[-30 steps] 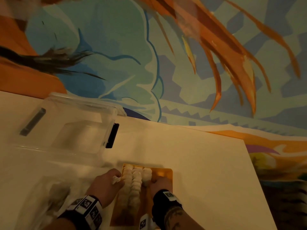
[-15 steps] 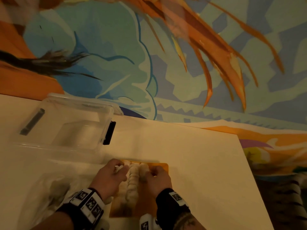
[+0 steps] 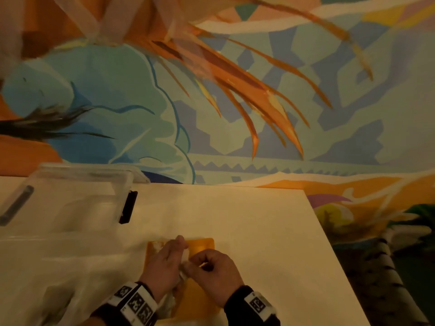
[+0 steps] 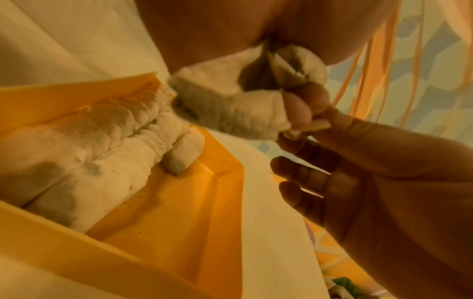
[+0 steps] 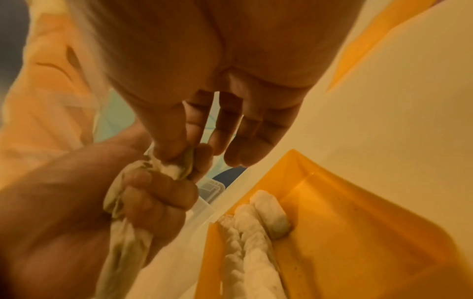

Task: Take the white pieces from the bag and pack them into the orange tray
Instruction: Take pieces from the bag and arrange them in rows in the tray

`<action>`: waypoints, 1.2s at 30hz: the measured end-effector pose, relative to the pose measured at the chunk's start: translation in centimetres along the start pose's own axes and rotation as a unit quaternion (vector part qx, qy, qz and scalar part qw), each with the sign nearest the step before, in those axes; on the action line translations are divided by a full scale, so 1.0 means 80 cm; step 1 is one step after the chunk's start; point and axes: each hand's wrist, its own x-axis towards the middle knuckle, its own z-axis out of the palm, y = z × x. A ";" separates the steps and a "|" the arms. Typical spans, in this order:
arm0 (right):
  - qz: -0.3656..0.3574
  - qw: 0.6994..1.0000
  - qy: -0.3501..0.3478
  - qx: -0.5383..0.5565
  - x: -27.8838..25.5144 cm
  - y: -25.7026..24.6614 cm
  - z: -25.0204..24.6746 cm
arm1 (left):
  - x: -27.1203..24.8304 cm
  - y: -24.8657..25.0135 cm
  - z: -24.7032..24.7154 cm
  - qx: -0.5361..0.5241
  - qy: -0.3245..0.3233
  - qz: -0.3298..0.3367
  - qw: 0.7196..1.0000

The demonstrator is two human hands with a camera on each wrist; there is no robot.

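The orange tray (image 3: 203, 247) lies on the table near its front edge, with rows of white pieces (image 4: 102, 157) packed along its left side. Just above the tray my left hand (image 3: 173, 260) grips a bunch of white pieces (image 4: 243, 101) in its curled fingers. My right hand (image 3: 203, 265) pinches the end of one of those pieces (image 5: 174, 166) between thumb and forefinger, its other fingers loosely spread. The tray's right half (image 5: 345, 222) is bare orange. The clear bag (image 3: 54, 278) lies blurred at the lower left, left of my left wrist.
A clear plastic box (image 3: 77, 201) with black latches stands at the back left of the white table (image 3: 247, 220). The table's right edge drops off beyond the tray. A painted wall rises behind the table.
Both hands have lifted off the rows in the tray and come together above it. They now hold a white piece between them. The head view has tilted up a little.
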 end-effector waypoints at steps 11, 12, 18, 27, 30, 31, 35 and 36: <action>0.030 0.998 0.037 0.032 0.011 0.024 0.007 | -0.008 0.002 -0.013 0.009 -0.017 -0.024 1.000; 0.032 0.999 0.027 0.031 0.011 0.026 0.008 | -0.006 0.000 -0.015 0.014 -0.013 -0.027 0.999; 0.025 0.999 -0.019 -0.008 0.011 0.026 0.004 | 0.005 -0.006 -0.015 0.048 0.004 -0.017 0.999; 0.143 0.985 -0.003 -0.101 0.054 0.060 0.041 | 0.031 -0.054 -0.073 0.144 0.116 -0.048 0.982; 0.184 0.977 -0.011 -0.108 0.070 0.060 0.060 | 0.042 -0.085 -0.092 0.184 0.125 -0.088 0.971; 0.196 0.975 -0.010 -0.100 0.076 0.061 0.067 | 0.044 -0.094 -0.094 0.207 0.112 -0.094 0.967; 0.252 0.963 0.004 -0.097 0.093 0.065 0.085 | 0.048 -0.115 -0.093 0.255 0.068 -0.104 0.959; 0.263 0.959 0.002 -0.103 0.097 0.067 0.085 | 0.049 -0.118 -0.093 0.249 0.067 -0.105 0.961</action>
